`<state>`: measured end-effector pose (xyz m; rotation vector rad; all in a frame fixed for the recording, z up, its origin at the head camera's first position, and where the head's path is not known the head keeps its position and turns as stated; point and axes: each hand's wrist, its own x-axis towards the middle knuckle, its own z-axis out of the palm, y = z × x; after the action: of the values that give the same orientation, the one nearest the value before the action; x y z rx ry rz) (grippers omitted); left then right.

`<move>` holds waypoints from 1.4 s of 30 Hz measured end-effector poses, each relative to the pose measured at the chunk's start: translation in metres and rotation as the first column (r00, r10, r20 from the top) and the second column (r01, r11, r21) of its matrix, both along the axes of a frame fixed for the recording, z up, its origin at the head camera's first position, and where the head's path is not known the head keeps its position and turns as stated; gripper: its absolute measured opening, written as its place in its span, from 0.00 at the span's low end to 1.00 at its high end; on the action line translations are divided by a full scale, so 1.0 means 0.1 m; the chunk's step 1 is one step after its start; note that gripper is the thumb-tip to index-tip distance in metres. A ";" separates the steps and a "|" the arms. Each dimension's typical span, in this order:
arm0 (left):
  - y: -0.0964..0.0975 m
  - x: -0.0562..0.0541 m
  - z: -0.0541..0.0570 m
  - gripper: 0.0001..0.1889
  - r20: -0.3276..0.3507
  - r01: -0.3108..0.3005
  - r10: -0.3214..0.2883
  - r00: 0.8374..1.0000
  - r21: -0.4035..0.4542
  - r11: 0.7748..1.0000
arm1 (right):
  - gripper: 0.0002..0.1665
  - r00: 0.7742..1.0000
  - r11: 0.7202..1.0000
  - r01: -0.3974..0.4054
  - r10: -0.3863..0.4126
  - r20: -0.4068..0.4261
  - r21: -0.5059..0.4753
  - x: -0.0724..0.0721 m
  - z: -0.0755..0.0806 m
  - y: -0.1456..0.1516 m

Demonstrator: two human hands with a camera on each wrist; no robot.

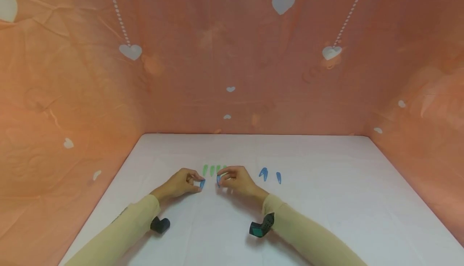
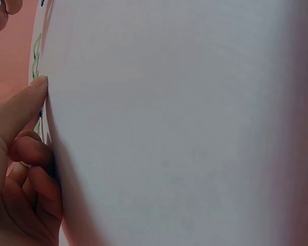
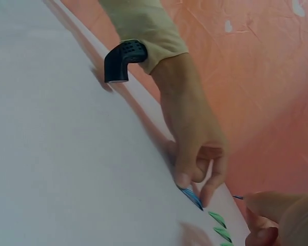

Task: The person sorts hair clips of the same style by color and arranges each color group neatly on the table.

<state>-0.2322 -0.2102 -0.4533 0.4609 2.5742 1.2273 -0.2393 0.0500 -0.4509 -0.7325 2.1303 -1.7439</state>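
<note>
In the head view, my left hand [image 1: 181, 183] pinches a blue teardrop-shaped hair clip [image 1: 202, 184] at its two ends, between thumb and forefinger. The right wrist view shows this clip [image 3: 192, 199] lying along the white tabletop under those fingertips. A short gap to the right, my right hand [image 1: 237, 179] holds another blue hair clip [image 1: 218, 180] by thumb and fingers, standing on end. Its tip pokes out past the fingers in the right wrist view. Just beyond both hands lies a row of several green hair clips [image 1: 212, 170], the rightmost partly covered by my right hand.
Right of my right hand lie two blue hair clips [image 1: 264, 173] close together, with a single blue one [image 1: 278, 178] beside them. Orange cloth [image 1: 232, 69] with white hearts surrounds the white table [image 1: 326, 177]. A dark wrist camera [image 1: 262, 225] hangs below each sleeve.
</note>
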 end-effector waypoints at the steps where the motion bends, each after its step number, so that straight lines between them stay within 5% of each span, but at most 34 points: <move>1: 0.00 0.00 0.00 0.18 -0.002 -0.001 0.001 1.000 -0.005 1.000 | 0.18 1.000 1.000 -0.002 0.002 -0.002 0.002 0.00 -0.01 -0.02; 10: -0.01 -0.01 0.00 0.17 -0.016 -0.006 0.006 1.000 -0.013 1.000 | 0.18 1.000 1.000 0.002 -0.002 -0.012 -0.018 -0.02 -0.14 -0.23; 22: 0.00 0.00 0.00 0.18 0.006 -0.012 0.012 1.000 0.005 1.000 | 0.15 0.997 0.988 0.081 -0.079 -0.023 0.132 0.00 -0.18 -0.41; 34: -0.01 0.01 0.00 0.18 0.004 0.001 -0.001 1.000 0.017 1.000 | 0.13 0.978 0.919 0.181 -0.130 -0.165 0.349 0.03 -0.11 -0.48; 42: -0.01 0.01 -0.01 0.17 -0.002 -0.011 0.011 1.000 0.009 1.000 | 0.13 0.965 0.907 0.212 -0.133 -0.228 0.365 0.06 -0.13 -0.45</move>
<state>-0.2310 -0.2113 -0.4545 0.4509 2.5771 1.2430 -0.2330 0.0046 -0.4636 -0.6422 2.6410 -1.2990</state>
